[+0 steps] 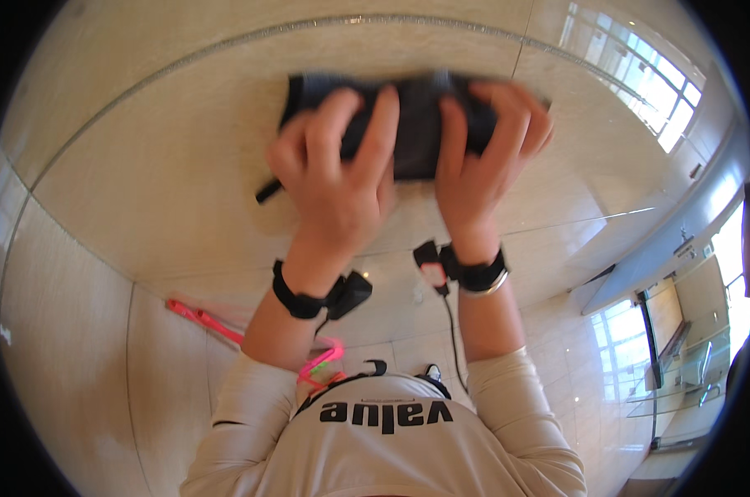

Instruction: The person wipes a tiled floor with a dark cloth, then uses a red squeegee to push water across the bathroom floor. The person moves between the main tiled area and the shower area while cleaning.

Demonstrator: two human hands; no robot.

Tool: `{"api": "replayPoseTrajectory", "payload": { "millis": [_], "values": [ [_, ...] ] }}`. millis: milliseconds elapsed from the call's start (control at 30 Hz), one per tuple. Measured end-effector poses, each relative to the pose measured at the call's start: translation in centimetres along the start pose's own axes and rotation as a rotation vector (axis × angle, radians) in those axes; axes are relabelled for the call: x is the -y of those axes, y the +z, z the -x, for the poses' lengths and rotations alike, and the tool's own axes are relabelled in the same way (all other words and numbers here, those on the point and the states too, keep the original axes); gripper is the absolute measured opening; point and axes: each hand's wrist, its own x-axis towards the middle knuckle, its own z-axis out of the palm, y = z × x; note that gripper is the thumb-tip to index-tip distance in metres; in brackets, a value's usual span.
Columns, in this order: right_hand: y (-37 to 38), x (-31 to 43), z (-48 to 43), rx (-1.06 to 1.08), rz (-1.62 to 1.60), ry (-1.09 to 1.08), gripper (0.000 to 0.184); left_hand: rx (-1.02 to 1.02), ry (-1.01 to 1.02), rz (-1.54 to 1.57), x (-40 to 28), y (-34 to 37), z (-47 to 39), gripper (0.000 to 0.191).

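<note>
A dark, flat item (417, 140), perhaps folded cloth or a soft case, lies against the beige tiled surface (213, 149); motion blur hides its detail. My left hand (338, 161) rests over its left part with the fingers spread. Over the right part is my right hand (490, 140), its fingers bent across the item. Whether either hand grips it cannot be told. A short black strap or stick end (267, 190) sticks out at the item's lower left. Each wrist wears a black band with a small device, and a cable hangs from the right one.
Red-pink bars (204, 320) and a bright pink strap-like thing (325, 355) are below my left forearm. A shoe (433, 372) shows beyond my shirt. At the far right stand glass panels (691, 373) near bright windows. A metallic strip (226, 45) curves across the tiles.
</note>
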Motion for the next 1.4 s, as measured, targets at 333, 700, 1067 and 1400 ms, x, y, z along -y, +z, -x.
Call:
{"api": "replayPoseTrajectory", "payload": {
  "millis": [333, 700, 1067, 1400],
  "values": [
    [-0.3, 7.6, 12.0, 0.153, -0.111, 0.187, 0.034, 0.2, -0.246, 0.123, 0.8, -4.1, 10.5, 0.032],
    [3.4, 11.8, 5.3, 0.274, -0.26, -0.059, 0.034, -0.079, -0.441, 0.014, 5.6, -6.6, 8.2, 0.038],
    [1.4, 2.2, -4.8, 0.06, -0.193, -0.058, 0.03, 0.011, -0.05, -0.146, 0.7, -1.7, -4.0, 0.041],
    [-2.5, 0.4, 3.6, 0.094, -0.145, 0.092, 0.031, 0.146, -0.033, -0.141, -3.6, 0.7, 3.7, 0.037]
  ]
}}
